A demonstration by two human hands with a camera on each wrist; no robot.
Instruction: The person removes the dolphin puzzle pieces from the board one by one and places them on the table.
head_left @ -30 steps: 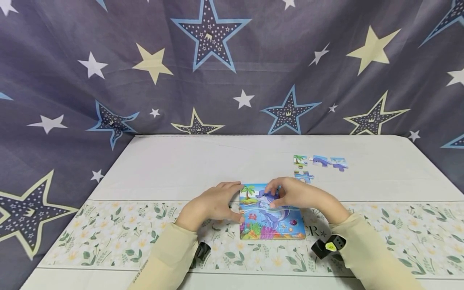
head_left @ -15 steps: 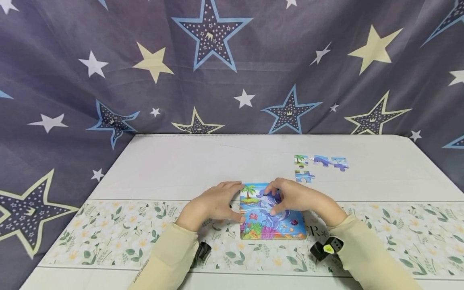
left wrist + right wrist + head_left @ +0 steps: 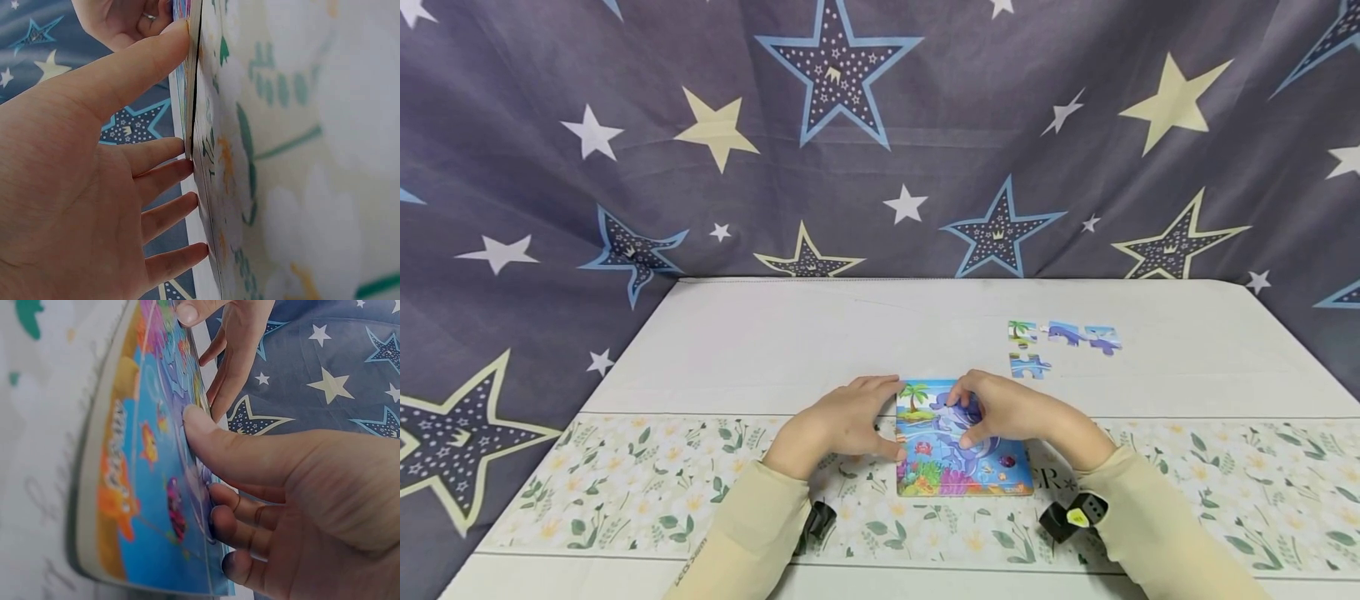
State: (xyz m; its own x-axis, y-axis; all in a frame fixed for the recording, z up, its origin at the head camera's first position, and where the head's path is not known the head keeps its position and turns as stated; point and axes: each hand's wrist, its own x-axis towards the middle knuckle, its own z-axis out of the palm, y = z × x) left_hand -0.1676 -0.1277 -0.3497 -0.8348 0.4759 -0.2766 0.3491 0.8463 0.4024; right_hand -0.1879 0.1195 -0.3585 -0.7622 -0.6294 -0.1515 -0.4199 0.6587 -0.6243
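A jigsaw puzzle board with a bright sea picture lies on the table. My left hand steadies its left edge, fingers extended. The left thumb touches the board's rim in the left wrist view, the other fingers spread alongside. My right hand is over the dolphin in the board's upper middle. Its curled fingers and thumb pinch at a puzzle piece there, about one piece's width apart. The hand hides much of that piece, which sits level with the board as far as I can see.
Several loose puzzle pieces lie beyond the right hand: a palm tree piece, a water piece, a dolphin head piece and a purple-blue piece. A dark star-patterned cloth hangs behind the table.
My right thumb has shifted slightly down over the dolphin, away from its fingers, and the right wrist has moved a little left. The left hand and loose pieces stay put.
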